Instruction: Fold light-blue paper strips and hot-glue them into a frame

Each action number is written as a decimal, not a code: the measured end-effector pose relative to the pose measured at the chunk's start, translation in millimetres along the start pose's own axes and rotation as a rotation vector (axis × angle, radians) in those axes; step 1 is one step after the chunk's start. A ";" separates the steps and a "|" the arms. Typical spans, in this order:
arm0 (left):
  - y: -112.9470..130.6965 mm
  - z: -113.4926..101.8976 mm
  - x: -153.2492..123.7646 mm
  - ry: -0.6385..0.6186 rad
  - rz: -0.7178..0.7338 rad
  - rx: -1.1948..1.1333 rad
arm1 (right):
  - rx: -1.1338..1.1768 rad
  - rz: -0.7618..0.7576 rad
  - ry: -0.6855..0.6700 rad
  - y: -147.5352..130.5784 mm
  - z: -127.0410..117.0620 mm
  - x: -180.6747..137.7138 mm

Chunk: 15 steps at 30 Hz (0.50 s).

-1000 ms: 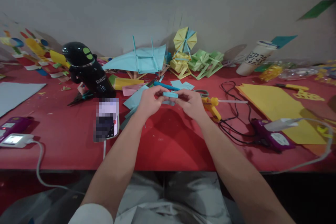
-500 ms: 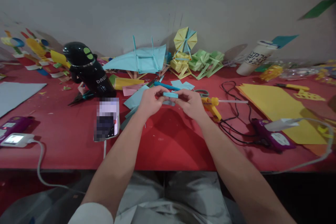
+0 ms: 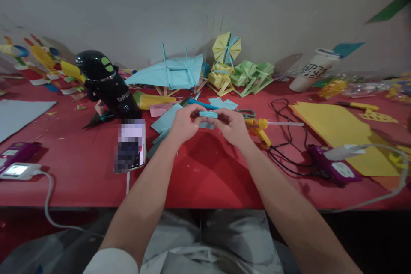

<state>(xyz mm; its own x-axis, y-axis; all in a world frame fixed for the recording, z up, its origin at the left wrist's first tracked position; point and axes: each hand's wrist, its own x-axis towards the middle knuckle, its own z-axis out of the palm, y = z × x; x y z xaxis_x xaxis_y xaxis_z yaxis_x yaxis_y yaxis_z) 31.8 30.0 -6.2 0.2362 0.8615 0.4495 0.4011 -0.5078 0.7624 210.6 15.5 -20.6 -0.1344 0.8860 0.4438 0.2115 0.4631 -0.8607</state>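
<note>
Between my two hands is a small blue stack of folded paper [image 3: 208,114], held level above the red table [image 3: 205,171]. My left hand [image 3: 186,123] pinches its left end with thumb and fingers. At the right end, my right hand [image 3: 231,125] grips it the same way. Blue paper sheets [image 3: 165,120] lie behind and left of my left hand. Just right of my right hand rests a yellow glue gun [image 3: 260,130] with a clear stick, and green-handled scissors [image 3: 246,114] lie partly hidden behind it.
A black bottle [image 3: 109,87] stands left, behind a phone [image 3: 131,145]. Blue, yellow and green paper models [image 3: 224,75] line the wall. Yellow paper sheets [image 3: 340,132], a purple power strip [image 3: 335,167], black cables and a white cup [image 3: 314,70] occupy the right.
Both hands stay almost in place, still gripping the folded blue paper. It sits slightly higher and a touch more left.
</note>
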 end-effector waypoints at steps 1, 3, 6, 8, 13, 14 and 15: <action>-0.2 -0.2 0.2 0.000 -0.003 0.001 | -0.002 -0.001 0.001 0.2 0.0 0.0; 0.2 -0.6 0.6 -0.002 -0.013 -0.003 | -0.006 -0.002 0.004 0.7 0.0 0.0; 2.5 -1.6 1.1 -0.008 -0.020 -0.006 | -0.001 -0.003 0.004 2.0 -0.4 -0.1; 4.4 -2.4 1.2 -0.012 -0.020 0.003 | 0.002 -0.006 0.003 2.7 -0.5 0.0; 7.1 -3.2 1.0 -0.003 -0.020 0.011 | 0.005 -0.006 0.004 2.4 -0.2 0.4; 7.3 -3.2 0.9 -0.001 -0.018 0.011 | 0.006 -0.007 0.004 2.3 -0.1 0.4; 7.6 -3.3 0.8 0.000 -0.017 0.009 | 0.007 -0.011 0.005 2.3 0.1 0.3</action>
<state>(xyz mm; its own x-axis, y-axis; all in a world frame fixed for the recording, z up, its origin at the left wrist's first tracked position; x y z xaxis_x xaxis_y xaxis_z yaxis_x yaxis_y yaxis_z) 32.1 26.8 1.4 0.2296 0.8698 0.4367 0.4127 -0.4934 0.7657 210.9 16.8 -22.4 -0.1321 0.8809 0.4544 0.2032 0.4728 -0.8574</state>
